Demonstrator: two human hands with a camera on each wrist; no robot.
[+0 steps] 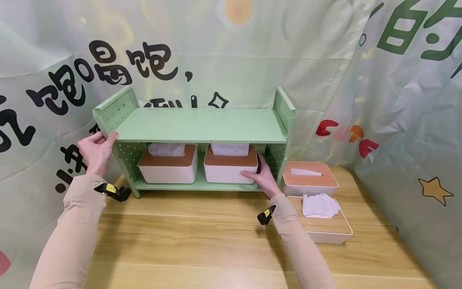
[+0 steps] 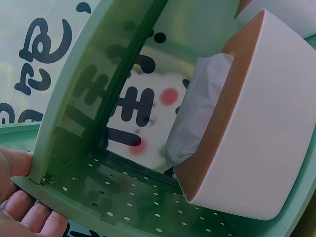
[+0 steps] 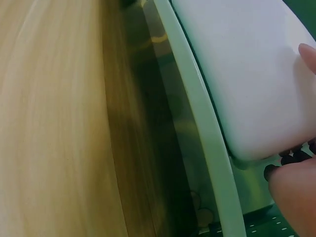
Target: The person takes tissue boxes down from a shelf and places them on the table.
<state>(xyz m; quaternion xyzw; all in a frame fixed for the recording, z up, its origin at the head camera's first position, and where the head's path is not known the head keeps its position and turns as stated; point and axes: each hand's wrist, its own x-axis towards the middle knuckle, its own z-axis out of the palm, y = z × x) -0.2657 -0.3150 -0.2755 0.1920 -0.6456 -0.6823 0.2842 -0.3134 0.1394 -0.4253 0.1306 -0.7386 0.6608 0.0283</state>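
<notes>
A green two-tier shelf (image 1: 202, 124) stands at the back of the table, its side panels perforated. The left hand (image 1: 96, 152) grips the shelf's left side at upper-board height; in the left wrist view its fingers (image 2: 37, 212) curl round the panel edge. On the lower board sit two white tissue boxes with brown lids, a left one (image 1: 167, 170) and a right one (image 1: 231, 170), tissue sticking up from each. The right hand (image 1: 265, 176) holds the right box at its right end, thumb on the front face; its other fingers are partly hidden behind the box.
Right of the shelf, on the wooden table (image 1: 180, 241), stand two more tissue boxes: one at the back (image 1: 310, 188) and one nearer the front (image 1: 325, 237) with crumpled tissue. A printed cloth (image 1: 234, 72) hangs behind the shelf and down both sides.
</notes>
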